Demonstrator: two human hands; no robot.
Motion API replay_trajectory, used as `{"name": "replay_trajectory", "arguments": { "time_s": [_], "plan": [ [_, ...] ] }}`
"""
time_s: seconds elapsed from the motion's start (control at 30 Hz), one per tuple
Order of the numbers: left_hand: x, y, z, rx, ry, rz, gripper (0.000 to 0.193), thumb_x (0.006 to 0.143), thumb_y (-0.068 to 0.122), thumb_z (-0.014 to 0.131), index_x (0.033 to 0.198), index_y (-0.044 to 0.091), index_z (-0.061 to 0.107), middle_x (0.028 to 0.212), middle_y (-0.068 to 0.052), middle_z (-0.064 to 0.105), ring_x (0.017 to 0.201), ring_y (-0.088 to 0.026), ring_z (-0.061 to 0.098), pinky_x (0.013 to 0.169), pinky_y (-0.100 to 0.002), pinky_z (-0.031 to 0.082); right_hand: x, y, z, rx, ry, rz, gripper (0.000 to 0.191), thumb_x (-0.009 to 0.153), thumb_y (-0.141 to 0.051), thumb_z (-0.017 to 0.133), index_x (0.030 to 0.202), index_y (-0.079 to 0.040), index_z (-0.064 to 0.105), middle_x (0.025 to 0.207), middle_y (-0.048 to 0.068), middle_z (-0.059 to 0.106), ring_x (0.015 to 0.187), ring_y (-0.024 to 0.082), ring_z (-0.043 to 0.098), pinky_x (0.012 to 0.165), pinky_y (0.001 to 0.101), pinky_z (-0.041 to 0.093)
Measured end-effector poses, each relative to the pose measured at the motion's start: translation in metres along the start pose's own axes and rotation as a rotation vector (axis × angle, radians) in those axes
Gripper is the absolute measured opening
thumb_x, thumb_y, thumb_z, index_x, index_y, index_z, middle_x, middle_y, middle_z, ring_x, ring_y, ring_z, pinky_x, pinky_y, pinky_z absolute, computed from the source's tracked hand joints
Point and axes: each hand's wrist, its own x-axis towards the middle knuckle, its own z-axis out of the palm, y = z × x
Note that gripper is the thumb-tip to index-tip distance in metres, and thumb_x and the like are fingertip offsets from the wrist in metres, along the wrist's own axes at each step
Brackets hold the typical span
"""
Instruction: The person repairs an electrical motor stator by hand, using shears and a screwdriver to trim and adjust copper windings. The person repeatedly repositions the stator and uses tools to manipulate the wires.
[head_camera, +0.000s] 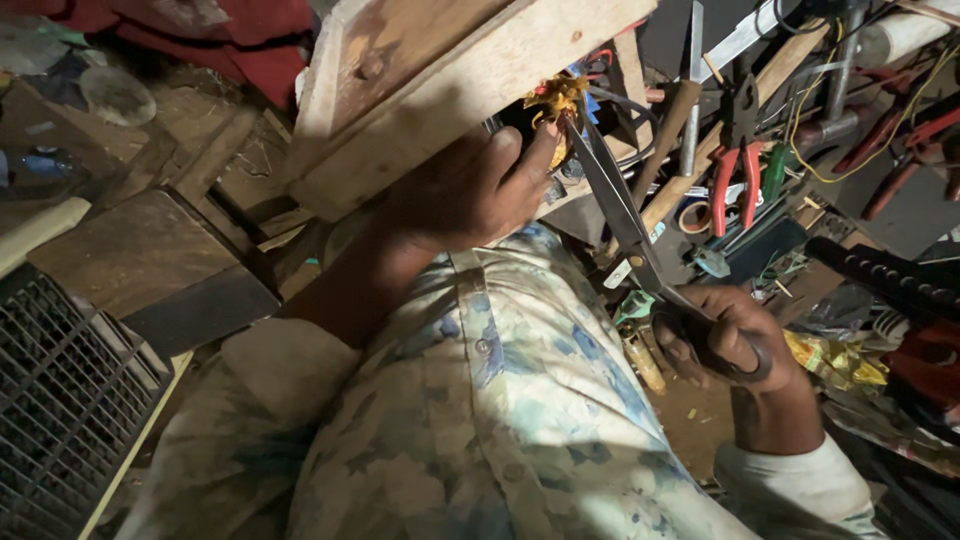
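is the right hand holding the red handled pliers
No, the right hand grips scissors, while the red-handled pliers lie untouched among the tools behind.

The person wears a pale, cream-coloured shirt printed with soft blue and grey-green floral patches (small round buttons run down its front placket). Its long sleeves are pushed back, leaving both forearms bare. The cloth looks creased.

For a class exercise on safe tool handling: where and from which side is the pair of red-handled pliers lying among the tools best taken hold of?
Grip the red-handled pliers by the two red handles, coming from the near, lower side. The handles splay open toward the person, while the dark metal jaws point away among the clutter.
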Motion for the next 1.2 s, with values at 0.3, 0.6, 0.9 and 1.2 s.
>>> {"name": "replay_trajectory", "arguments": {
  "time_s": [0.3,0.6,0.9,1.2],
  "plan": [
    [-0.014,0.008,0.016,-0.342,-0.111,-0.116,0.046,0.109,0.035,0.070,0.137,-0.001,0.069,0.104,-0.009,0.054,0.087,-0.023,0.052,0.075,-0.036,0.049,-0.001,-0.009,0.003,-0.025,-0.014,-0.024,0.081,0.089,-0.067,0.065,0.093,0.014,0.063,0.067,0.007,0.061,0.043,0.010,0.056,0.039,0.0240,0.041],
    [-0.010,0.012,0.000,-0.084,-0.087,-0.176,0.049,0.100,0.044,0.076,0.137,0.013,0.066,0.114,-0.004,0.055,0.097,-0.026,0.055,0.087,-0.039,0.050,0.003,0.000,-0.007,-0.070,-0.005,-0.045,0.086,0.085,-0.071,0.068,0.096,0.014,0.063,0.071,0.006,0.060,0.047,0.010,0.056,0.041,0.0241,0.041],
    [0.004,0.015,-0.010,-0.146,-0.098,-0.226,0.053,0.094,0.039,0.075,0.138,0.015,0.059,0.113,-0.003,0.058,0.098,-0.026,0.057,0.085,-0.040,0.050,0.005,0.028,-0.024,-0.156,0.180,-0.183,0.086,0.082,-0.080,0.063,0.090,0.005,0.064,0.060,0.004,0.060,0.046,0.010,0.056,0.040,0.0247,0.042],
    [0.035,0.017,-0.025,-0.071,-0.161,-0.267,0.038,0.098,0.026,0.070,0.135,0.021,0.062,0.089,0.003,0.048,0.078,-0.017,0.054,0.064,-0.033,0.049,0.008,0.048,-0.028,-0.153,0.241,-0.252,0.086,0.078,-0.079,0.070,0.096,0.005,0.065,0.061,0.004,0.060,0.048,0.010,0.053,0.044,0.0250,0.040]
  ]
}}
